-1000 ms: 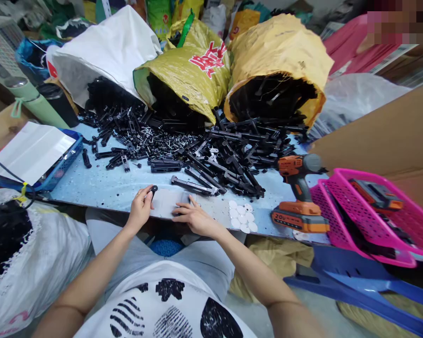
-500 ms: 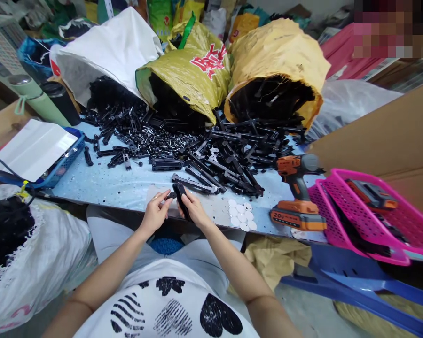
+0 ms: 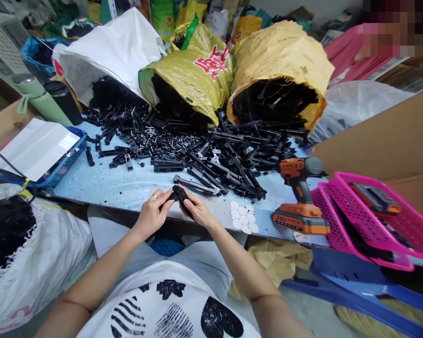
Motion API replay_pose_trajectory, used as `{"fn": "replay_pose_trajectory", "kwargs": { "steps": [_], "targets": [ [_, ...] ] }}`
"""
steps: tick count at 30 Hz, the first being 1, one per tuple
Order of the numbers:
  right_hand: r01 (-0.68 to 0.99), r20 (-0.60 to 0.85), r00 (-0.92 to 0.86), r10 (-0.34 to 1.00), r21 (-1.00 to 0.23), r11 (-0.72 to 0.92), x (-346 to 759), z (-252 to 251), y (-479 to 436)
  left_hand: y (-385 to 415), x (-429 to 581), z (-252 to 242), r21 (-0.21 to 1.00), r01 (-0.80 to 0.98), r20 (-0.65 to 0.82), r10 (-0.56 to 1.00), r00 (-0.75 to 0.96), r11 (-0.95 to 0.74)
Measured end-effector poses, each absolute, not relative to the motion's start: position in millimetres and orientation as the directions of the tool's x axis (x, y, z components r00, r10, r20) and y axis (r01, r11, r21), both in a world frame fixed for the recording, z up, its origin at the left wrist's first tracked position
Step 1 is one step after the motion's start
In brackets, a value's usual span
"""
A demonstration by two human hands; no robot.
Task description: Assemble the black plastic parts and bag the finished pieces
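Note:
My right hand is closed around a long black plastic part at the near edge of the table. Pinched in my left hand is a smaller black plastic piece, which meets the upper end of the long part. My fingers hide most of both, so I cannot tell whether they are joined. Just beyond my hands lie long black plastic arms. Farther back spreads a heap of black parts with small silver pins among them. White round discs lie right of my right hand.
An orange cordless drill stands at the right, beside pink baskets. White, olive and yellow sacks open toward the table from the back. At the left are a blue basket and a green flask. Another person is partly visible at upper right.
My left hand has brought the small black piece against the upper end of the long part. The long part has tilted slightly in my right hand.

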State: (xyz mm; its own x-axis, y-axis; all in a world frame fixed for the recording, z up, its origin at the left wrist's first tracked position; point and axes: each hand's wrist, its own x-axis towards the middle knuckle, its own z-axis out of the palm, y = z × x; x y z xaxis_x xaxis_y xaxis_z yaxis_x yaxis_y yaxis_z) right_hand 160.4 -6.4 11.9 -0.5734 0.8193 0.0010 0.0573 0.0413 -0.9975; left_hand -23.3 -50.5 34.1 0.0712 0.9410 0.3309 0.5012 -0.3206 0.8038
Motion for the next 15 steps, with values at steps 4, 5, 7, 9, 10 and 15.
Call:
{"fn": "replay_pose_trajectory", "kwargs": {
  "steps": [4,5,7,9,10,15],
  "targets": [
    [0.266,0.018,-0.597,0.802,-0.939,0.218,168,15,-7,-49,-23,34,0.734,0.596,0.392,0.920,0.022,-0.327],
    [0.279,0.023,-0.580,0.814,-0.933,0.226,169,15,-8,-48,-25,34,0.725,0.601,0.408,0.913,0.018,-0.336],
    [0.278,0.048,-0.560,0.827,-0.930,0.242,171,14,-11,-47,-30,34,0.709,0.597,0.430,0.901,0.056,-0.375],
    [0.275,0.095,-0.600,0.794,-0.908,0.316,173,15,-13,-48,-34,34,0.677,0.589,0.435,0.886,0.162,-0.440],
    [0.275,0.116,-0.633,0.765,-0.891,0.362,173,16,-14,-49,-35,35,0.663,0.581,0.438,0.874,0.211,-0.473],
    [0.271,0.212,-0.504,0.837,-0.882,0.386,153,25,-26,-57,-16,37,0.651,0.597,0.616,0.786,-0.055,-0.469]
  ]
}}
